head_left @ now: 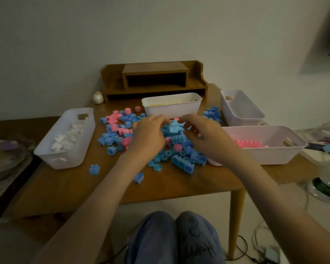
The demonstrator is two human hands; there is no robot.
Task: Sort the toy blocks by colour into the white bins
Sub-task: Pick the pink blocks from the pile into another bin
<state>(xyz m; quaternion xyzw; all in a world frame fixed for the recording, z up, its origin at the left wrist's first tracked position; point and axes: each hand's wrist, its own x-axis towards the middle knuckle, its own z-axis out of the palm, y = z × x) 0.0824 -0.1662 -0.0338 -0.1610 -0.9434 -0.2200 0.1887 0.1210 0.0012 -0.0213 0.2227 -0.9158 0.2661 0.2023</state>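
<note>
A heap of blue and pink toy blocks [122, 134] covers the middle of the wooden table [65, 187]. My left hand [147, 136] and my right hand [204, 136] hover over the heap, fingers curled. Between them they pinch a blue block piece [172, 128], with a bit of pink showing at its top. Four white bins stand around: the left bin [46, 153] holds white blocks, the middle back bin [171, 109] holds yellow ones, the near right bin [282, 157] holds pink blocks [249, 143], and nothing shows inside the far right bin [242, 111].
A wooden desk shelf [154, 79] stands at the back with a small round white ornament [98, 97] beside it. Two loose blue blocks [94, 169] lie near the front. Clutter sits on the left and right of the table; cables lie on the floor.
</note>
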